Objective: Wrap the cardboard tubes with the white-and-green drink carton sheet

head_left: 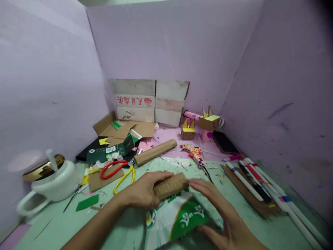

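Note:
A small folded piece of brown cardboard (171,185) sits in my left hand (144,191), the thumb along its top and the fingers wrapped round its left end. My right hand (221,211) is open, thumb and fingers apart, with fingertips at the right end of the cardboard; whether they press on it I cannot tell. Below both hands lies a white and green printed plastic bag (191,215). Just beyond is a longer cardboard tube (156,152). Scissors (118,172) with one red and one yellow handle rest to the left of it.
A white mug (59,184) stands at the left. Several markers (256,180) lie at the right on a cardboard strip, near a black phone (225,141). Small cardboard boxes with pointed ears (188,132), a patterned glue gun (194,152), and flattened cardboard (145,128) are farther back.

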Demonstrator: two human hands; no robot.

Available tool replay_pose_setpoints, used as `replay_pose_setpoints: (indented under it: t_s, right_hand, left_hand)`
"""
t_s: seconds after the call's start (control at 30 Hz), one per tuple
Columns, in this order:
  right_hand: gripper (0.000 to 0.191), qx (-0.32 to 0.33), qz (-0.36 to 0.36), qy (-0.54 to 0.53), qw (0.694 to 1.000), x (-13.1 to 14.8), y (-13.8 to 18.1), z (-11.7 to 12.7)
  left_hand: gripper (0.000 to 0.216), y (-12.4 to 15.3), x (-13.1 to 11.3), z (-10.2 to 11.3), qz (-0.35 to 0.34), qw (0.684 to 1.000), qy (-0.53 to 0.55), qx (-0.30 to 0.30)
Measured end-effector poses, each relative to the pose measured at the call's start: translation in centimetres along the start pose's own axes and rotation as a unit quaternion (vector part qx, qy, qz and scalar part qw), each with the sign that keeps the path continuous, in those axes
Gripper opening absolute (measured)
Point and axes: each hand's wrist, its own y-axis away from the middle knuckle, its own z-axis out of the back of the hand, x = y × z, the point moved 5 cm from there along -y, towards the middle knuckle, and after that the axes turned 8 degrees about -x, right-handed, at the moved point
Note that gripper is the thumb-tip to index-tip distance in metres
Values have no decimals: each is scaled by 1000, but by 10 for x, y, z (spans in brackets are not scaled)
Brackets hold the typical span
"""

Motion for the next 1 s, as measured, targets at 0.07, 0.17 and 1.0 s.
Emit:
replay_pose_setpoints:
  t_s: [0.07,0.17,1.0]
  right_hand:
    - [53,35,59,22,997,4,-1,1]
    - [36,56,88,51,993,3,-1,-6]
    - [19,92,-46,53,993,-1,12,-41]
  left_hand:
    - [72,-1,-7,-3,-55,997,-57,-7]
    - [56,14,-16,-1,-113,972,-178,-106]
    - [17,86,21,-45,-108,940,-239,-219]
